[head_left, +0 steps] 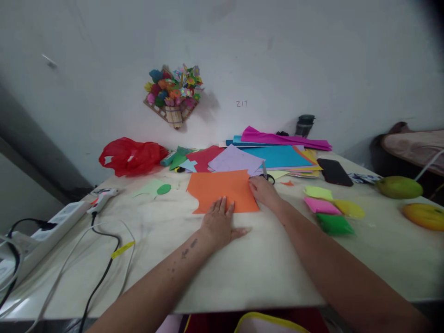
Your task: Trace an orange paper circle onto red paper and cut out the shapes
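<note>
An orange sheet of craft paper or foam lies on the table, with a notch cut from its lower left corner. My left hand rests open on its near edge, fingers flat and the thumb pointing right. At the sheet's right edge, my right hand is closed, its curled fingers gripping the border; the fingertips are partly hidden. Just behind that hand lie scissors with dark handles. A small orange scrap sits to their right.
Coloured sheets are piled at the back beside a red plastic bag. On the left are a green oval cutout and a power strip with cables. Clay packets, a phone and a mango lie right.
</note>
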`<state>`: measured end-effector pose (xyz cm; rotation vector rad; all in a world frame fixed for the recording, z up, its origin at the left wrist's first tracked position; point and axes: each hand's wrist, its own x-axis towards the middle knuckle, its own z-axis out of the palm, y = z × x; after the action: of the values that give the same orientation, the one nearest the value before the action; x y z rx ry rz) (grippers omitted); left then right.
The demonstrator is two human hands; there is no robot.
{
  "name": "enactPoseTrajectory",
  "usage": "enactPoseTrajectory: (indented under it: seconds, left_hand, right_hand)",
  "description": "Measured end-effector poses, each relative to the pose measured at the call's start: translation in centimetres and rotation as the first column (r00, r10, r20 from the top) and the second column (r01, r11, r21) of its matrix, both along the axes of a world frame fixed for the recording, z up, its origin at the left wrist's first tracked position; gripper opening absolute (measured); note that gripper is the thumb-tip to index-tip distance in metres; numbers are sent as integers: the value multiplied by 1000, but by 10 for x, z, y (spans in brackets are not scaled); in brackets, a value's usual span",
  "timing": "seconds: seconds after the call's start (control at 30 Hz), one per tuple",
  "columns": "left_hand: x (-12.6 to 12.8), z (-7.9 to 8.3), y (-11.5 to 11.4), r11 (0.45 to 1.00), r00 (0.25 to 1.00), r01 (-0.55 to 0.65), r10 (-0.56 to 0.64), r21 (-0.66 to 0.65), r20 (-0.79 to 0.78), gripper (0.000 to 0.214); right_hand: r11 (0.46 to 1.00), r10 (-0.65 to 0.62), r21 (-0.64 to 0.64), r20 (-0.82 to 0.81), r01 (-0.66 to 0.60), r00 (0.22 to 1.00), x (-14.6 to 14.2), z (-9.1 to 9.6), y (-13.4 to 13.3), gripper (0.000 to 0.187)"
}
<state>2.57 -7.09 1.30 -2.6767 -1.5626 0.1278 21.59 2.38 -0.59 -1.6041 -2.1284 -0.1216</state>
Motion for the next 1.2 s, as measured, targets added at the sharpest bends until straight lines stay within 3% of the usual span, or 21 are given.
enactPoseTrajectory:
  seconds: [0.07, 0.27, 0.53, 0.7, 0.8, 0.93, 1.07, 1.2]
  left_hand:
    - [0, -1, 0, 1000, 1000, -4, 4, 1, 7, 88]
    - [0, -1, -1, 1000, 999, -26, 26, -17, 35, 88]
    - [1, 0, -2, 999, 998, -16, 18, -36, 57, 87]
    - [0, 2, -3, 999, 999, -12, 14, -48, 48, 88]
    - [0, 2, -3, 999, 999, -10, 11, -41, 40, 88]
    - [0, 1, -2, 999, 999, -12, 14, -49, 36, 89]
    - [0, 2, -4, 998, 998, -19, 22, -58, 52, 89]
    - [0, 2, -5, 997, 996, -23, 30, -76, 84, 89]
  right_hand:
    - [999, -41, 1, 73, 41, 997, 6, -3, 6, 33]
    - [999, -3, -29, 369, 15, 929, 5, 1, 17, 32]
    - [993, 27, -114, 470, 31, 882, 10, 18, 26, 30]
    - [999, 12, -45, 557, 15, 830, 15, 24, 27, 29]
    - [987, -162, 64, 495, 149, 854, 15, 32, 26, 31]
    - [927, -376, 130, 310, 353, 873, 16, 52, 24, 31]
    - [859, -510, -22, 70, 512, 857, 20, 75, 22, 31]
    - [853, -516, -172, -142, 493, 845, 20, 75, 17, 33]
